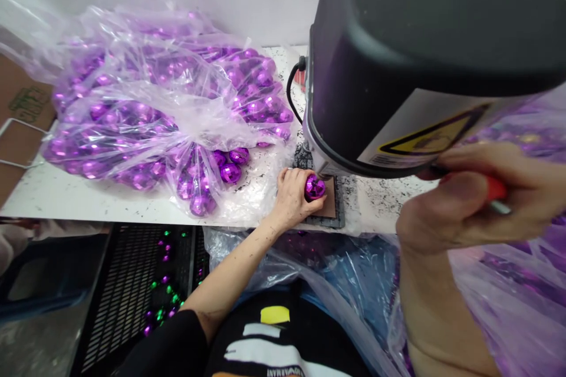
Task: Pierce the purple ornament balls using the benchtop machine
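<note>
My left hand (297, 194) is closed around a shiny purple faceted ball (314, 187), a disco-ball-like bauble. It holds the ball over the base plate (339, 212) of a black drill press (380, 70), just under the machine's lower metal tip (324, 168). On the right, my right hand (469, 200) is wrapped round the red-handled lever (495, 188) at the machine's side. Several loose purple balls (230, 173) lie at the mouth of a clear plastic bag (177, 100) to the left of my left hand.
Dark shavings speckle the white table (79, 197). A cardboard box (22, 100) stands at the far left. Below the table edge is a black crate (128, 288) with green and purple beads. More purple balls in plastic (522, 283) sit at the right; clear plastic (354, 277) hangs before me.
</note>
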A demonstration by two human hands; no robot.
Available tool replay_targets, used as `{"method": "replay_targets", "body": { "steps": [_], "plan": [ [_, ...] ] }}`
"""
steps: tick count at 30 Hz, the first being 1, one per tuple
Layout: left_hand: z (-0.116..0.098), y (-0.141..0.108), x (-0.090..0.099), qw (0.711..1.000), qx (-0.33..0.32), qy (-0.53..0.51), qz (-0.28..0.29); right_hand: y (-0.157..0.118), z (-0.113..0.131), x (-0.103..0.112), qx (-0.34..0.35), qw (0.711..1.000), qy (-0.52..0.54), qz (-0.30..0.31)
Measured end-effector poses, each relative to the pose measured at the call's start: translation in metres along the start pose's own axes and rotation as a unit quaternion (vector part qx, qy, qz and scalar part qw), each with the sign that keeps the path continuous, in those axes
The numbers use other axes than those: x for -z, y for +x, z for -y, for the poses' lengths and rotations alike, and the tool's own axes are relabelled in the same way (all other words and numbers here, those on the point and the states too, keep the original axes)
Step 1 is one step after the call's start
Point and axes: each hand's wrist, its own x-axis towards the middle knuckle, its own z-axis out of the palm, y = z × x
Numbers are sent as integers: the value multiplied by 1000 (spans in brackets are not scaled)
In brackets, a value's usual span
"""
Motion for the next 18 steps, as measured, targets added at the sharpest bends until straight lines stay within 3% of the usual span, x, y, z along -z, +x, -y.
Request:
{"method": "replay_targets", "body": {
  "steps": [6, 18],
  "plan": [
    [0, 0, 0, 1000, 2, 5, 6, -28, -2, 12, -7, 999, 17, 49],
    [2, 0, -1, 1000, -4, 5, -9, -27, 1, 10, -1, 997, 6, 73]
  ]
}}
